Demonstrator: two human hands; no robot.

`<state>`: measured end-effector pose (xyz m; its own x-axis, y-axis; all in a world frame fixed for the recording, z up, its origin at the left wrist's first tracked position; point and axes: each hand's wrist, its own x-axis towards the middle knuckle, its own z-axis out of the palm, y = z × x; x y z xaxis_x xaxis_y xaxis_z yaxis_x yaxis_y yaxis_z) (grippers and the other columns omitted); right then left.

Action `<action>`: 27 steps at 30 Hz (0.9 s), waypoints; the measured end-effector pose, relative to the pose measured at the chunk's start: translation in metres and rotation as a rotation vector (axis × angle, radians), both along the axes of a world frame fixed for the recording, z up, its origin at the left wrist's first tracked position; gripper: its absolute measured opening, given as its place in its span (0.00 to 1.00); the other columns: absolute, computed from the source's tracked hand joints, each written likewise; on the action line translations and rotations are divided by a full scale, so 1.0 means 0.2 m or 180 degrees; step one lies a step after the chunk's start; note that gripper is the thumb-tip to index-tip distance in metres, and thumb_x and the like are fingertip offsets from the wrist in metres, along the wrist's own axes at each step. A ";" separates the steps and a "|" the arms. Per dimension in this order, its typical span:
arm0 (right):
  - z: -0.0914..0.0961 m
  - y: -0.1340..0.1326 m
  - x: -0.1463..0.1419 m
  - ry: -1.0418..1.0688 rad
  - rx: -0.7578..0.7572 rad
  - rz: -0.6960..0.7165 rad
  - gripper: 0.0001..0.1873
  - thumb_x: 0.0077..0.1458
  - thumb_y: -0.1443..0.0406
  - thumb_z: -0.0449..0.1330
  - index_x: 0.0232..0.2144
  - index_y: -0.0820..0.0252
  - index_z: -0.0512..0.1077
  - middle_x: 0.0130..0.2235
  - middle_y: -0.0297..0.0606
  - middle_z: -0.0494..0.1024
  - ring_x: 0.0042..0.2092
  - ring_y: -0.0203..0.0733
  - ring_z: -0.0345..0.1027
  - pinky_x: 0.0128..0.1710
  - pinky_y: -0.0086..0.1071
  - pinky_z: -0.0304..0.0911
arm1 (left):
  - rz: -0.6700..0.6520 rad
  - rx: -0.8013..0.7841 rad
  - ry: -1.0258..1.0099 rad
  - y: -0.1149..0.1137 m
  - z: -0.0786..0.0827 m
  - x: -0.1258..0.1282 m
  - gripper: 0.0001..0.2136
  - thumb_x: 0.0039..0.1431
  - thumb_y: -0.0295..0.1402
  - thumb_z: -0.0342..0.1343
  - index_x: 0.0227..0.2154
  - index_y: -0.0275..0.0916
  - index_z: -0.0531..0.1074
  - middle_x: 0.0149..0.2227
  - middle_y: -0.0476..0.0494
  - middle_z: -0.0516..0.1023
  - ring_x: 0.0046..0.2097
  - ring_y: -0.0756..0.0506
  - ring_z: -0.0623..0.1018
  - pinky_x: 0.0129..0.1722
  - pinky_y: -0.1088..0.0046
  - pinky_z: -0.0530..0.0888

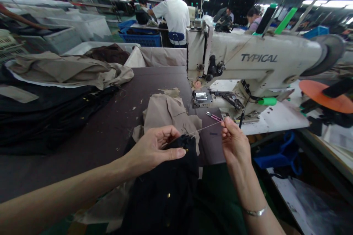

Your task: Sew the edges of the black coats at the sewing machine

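Observation:
My left hand (157, 145) grips the top edge of a black garment (165, 187) with small gold-coloured studs, thumb in front and fingers behind. Beige fabric (165, 112) belonging to or lying against the garment spreads over the table behind it. A thin thread (206, 127) runs taut from the garment's edge to my right hand (234, 137), whose thumb and fingers pinch its end. Just past those fingertips, pink-handled thread snips (214, 116) lie on the table beneath the sewing machine's arm.
A sewing machine (256, 57) stands at the right, its narrow bed (202, 99) above the brown table (165, 75). Piled black garments (55, 114) and beige cloth (74, 68) cover the left side. Plastic crates (79, 29) and a seated co-worker (175, 14) are farther back.

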<state>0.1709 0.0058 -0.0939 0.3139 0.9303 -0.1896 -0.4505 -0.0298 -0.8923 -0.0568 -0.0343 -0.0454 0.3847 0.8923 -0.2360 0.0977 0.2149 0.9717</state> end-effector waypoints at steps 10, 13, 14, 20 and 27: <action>0.12 -0.22 -0.12 -0.1236 0.0376 0.1869 0.27 0.39 0.64 0.75 0.44 0.58 0.76 0.40 0.35 0.76 0.41 0.34 0.66 0.40 0.25 0.62 | -0.0080 0.0486 0.0487 0.00 -0.03 0.01 0.16 0.55 0.41 0.65 0.37 0.34 0.72 0.35 0.44 0.78 0.37 0.46 0.77 0.36 0.71 0.74; 0.15 -0.23 -0.17 -0.1147 0.0167 0.1805 0.19 0.38 0.61 0.75 0.33 0.62 0.77 0.32 0.34 0.75 0.34 0.32 0.64 0.35 0.25 0.60 | -0.0029 0.0834 0.0870 -0.02 -0.05 0.01 0.15 0.56 0.42 0.63 0.36 0.34 0.72 0.33 0.45 0.77 0.35 0.47 0.76 0.35 0.72 0.73; 0.15 -0.22 -0.17 -0.1027 0.0108 0.1775 0.18 0.38 0.60 0.75 0.30 0.63 0.77 0.30 0.34 0.75 0.33 0.32 0.64 0.33 0.25 0.60 | -0.0008 0.0926 0.0954 -0.03 -0.06 0.01 0.14 0.57 0.42 0.63 0.35 0.35 0.72 0.32 0.46 0.76 0.35 0.47 0.75 0.34 0.73 0.73; 0.12 -0.21 -0.19 -0.0925 0.0192 0.1517 0.13 0.35 0.64 0.75 0.26 0.63 0.79 0.28 0.34 0.78 0.31 0.32 0.66 0.33 0.25 0.61 | -0.0318 0.1171 0.1054 0.00 -0.02 -0.04 0.11 0.60 0.40 0.61 0.39 0.37 0.74 0.34 0.48 0.76 0.37 0.49 0.75 0.39 0.74 0.71; 0.12 -0.23 -0.20 -0.1195 0.0374 0.1475 0.11 0.35 0.66 0.75 0.25 0.62 0.80 0.27 0.34 0.78 0.30 0.31 0.66 0.32 0.25 0.61 | -0.0721 0.1224 0.1089 0.06 0.10 -0.10 0.10 0.62 0.40 0.59 0.40 0.39 0.76 0.37 0.48 0.78 0.40 0.49 0.76 0.42 0.77 0.71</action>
<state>0.1305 -0.0400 -0.0692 -0.1032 0.9941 -0.0320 -0.0681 -0.0392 -0.9969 -0.0767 -0.0222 -0.0261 0.5354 0.8428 -0.0550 0.4236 -0.2117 0.8807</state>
